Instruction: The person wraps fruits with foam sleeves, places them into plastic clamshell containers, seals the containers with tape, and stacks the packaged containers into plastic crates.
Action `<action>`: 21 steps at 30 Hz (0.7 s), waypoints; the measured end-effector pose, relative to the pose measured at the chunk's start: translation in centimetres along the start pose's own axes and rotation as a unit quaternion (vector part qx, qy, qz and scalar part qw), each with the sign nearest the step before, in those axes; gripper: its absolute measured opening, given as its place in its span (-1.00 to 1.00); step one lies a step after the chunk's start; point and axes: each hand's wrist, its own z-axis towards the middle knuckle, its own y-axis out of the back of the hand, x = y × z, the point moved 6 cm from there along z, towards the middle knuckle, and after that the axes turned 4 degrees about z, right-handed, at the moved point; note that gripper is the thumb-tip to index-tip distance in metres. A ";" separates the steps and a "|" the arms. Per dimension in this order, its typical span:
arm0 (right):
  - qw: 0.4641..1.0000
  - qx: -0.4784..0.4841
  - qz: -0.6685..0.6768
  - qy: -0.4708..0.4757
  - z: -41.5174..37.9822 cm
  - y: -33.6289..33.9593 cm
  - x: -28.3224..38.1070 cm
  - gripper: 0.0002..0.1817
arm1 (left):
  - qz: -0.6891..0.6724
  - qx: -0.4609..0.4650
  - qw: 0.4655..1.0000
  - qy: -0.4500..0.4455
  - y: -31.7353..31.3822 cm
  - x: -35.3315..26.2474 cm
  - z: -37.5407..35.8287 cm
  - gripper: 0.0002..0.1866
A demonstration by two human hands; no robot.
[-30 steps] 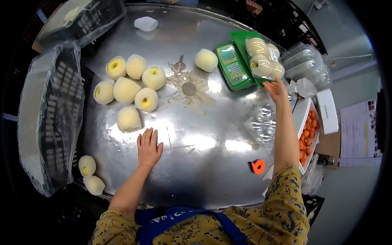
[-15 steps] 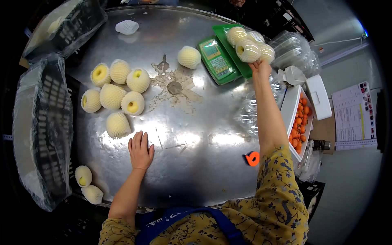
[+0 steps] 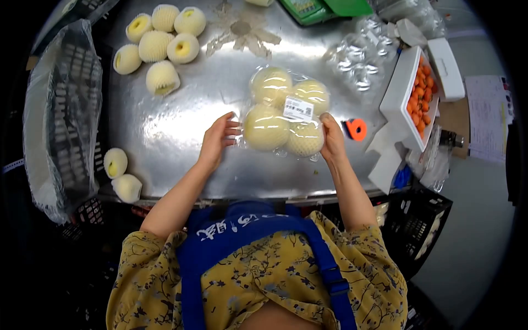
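Observation:
A clear plastic pack of fruit is held over the metal table in front of me. Inside it sit several pale yellow round fruits in foam nets, and a white printed label is stuck on top. My right hand grips the pack's right edge, thumb on the upper side. At the left edge, my left hand has its fingers apart, fingertips right beside the plastic.
Several loose foam-netted fruits stand at the back left. Two more netted fruits lie near the left edge. An orange tape roll and a white box of small orange fruits are right. The green scale is at the back.
The fruit pack has come off the green scale toward me in my right hand. My left hand has lifted from the table and moved to the pack's left side. The view has tilted down.

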 end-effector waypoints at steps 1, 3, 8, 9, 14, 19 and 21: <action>0.999 -0.003 -0.029 -0.036 -1.5 1.3 -2.9 -0.92 | 0.026 -0.004 0.998 0.052 -0.8 1.1 -1.9 -0.63; 0.994 -0.011 -0.092 -0.065 -1.4 1.8 -4.4 -0.88 | 0.087 0.000 0.993 0.076 -0.1 3.3 -2.2 -0.73; 0.944 0.014 -0.317 -0.091 -1.7 3.2 -4.0 -0.74 | 0.168 0.026 0.984 0.059 0.0 3.7 -0.5 -0.84; 0.943 0.016 -0.320 -0.090 -1.7 3.6 -3.9 -0.75 | 0.170 0.012 0.983 0.069 -0.3 3.2 -0.2 -0.84; 0.977 -0.078 -0.198 0.003 -5.0 3.6 -3.4 -0.77 | 0.265 0.050 0.963 0.030 0.1 3.2 2.3 -0.77; 0.974 -0.225 -0.034 0.025 -13.3 8.4 -10.6 -0.79 | 0.237 0.040 0.971 0.013 0.6 4.2 2.9 -0.81; 0.977 -0.190 0.086 -0.044 -14.7 3.1 -14.4 -0.79 | 0.255 0.034 0.966 -0.010 1.7 4.0 3.0 -0.81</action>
